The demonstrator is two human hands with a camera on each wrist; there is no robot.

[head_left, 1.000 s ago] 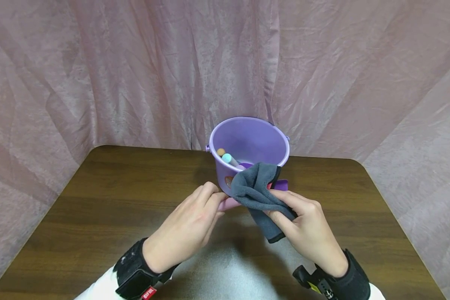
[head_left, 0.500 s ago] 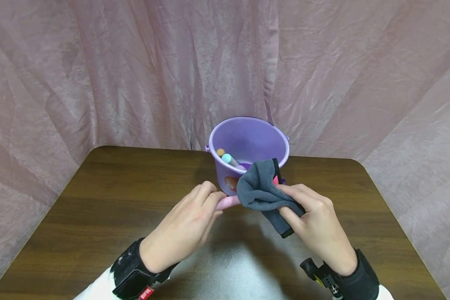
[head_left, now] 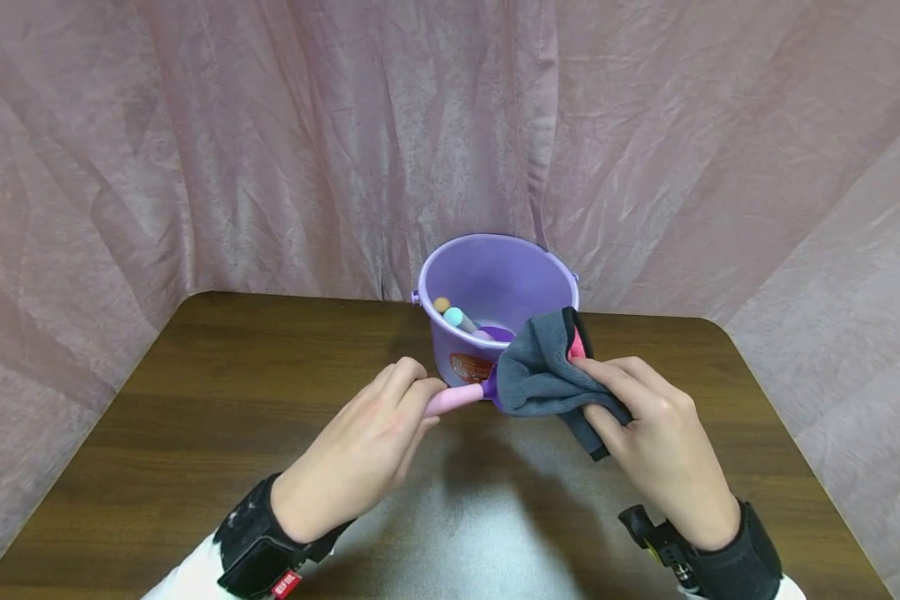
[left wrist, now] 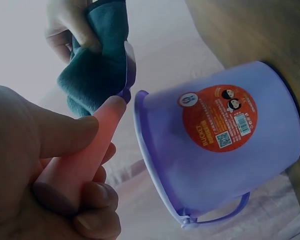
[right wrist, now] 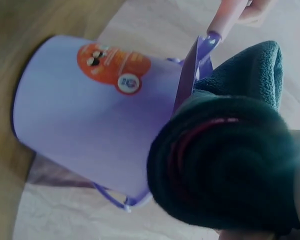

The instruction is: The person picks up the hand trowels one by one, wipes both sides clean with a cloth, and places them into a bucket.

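Note:
My left hand (head_left: pixel 367 446) grips the pink handle of a toy shovel (head_left: pixel 456 398), thumb lying along it in the left wrist view. The shovel's purple blade (right wrist: pixel 188 75) is partly covered by a grey-blue cloth (head_left: pixel 543 371) with black edging and a bit of pink. My right hand (head_left: pixel 660 433) pinches this bunched cloth between thumb and fingers, against the blade. Both hands are held up in front of a lilac bucket (head_left: pixel 450 346) with an orange-red sticker (left wrist: pixel 220 118). The blade's far end is hidden behind the cloth.
Inside the bucket lie a turquoise-tipped piece (head_left: pixel 454 317), a tan round end (head_left: pixel 441 305) and something purple. The bucket stands near the back edge of a brown wooden table (head_left: pixel 270 375). Behind it hangs a pink curtain (head_left: pixel 345 150).
My right hand has moved right and slightly away from me with the cloth, uncovering the handle's end and the blade's base. My left hand has shifted slightly left with the toy shovel.

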